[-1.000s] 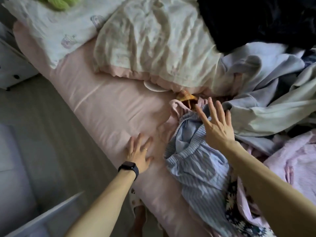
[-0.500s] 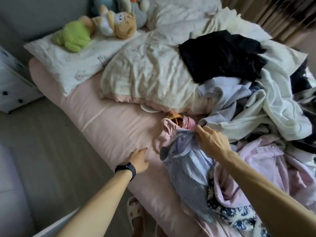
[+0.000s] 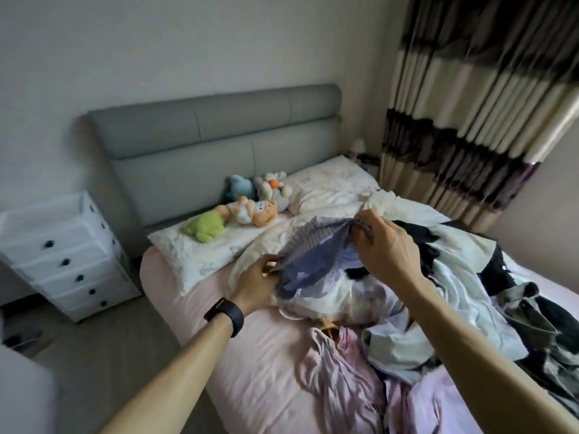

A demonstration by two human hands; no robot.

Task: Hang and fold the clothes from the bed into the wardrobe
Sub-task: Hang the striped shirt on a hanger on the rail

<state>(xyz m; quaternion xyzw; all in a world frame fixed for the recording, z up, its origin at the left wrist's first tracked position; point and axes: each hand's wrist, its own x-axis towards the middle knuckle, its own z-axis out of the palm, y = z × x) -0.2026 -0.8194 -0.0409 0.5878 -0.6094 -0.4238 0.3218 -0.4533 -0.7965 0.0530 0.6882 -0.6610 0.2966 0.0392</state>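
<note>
**Striped garment held up over the bed**

Both hands grip the blue striped garment point(image 3: 313, 255). The left hand point(image 3: 255, 285) pinches its lower edge and the right hand point(image 3: 382, 242) clutches the higher, bunched edge. It hangs above the bed point(image 3: 250, 355), just beside the heap of clothes point(image 3: 454, 292). A good next move would be to find a waistband or the shoulders, spread the hands apart and shake it flat, well off the heap, before choosing to hang or fold it. The wardrobe is out of view

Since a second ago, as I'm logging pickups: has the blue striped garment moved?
Yes. The blue striped garment has risen off the pink sheet, where it lay in the pile; the left hand and right hand hold it up.
</note>
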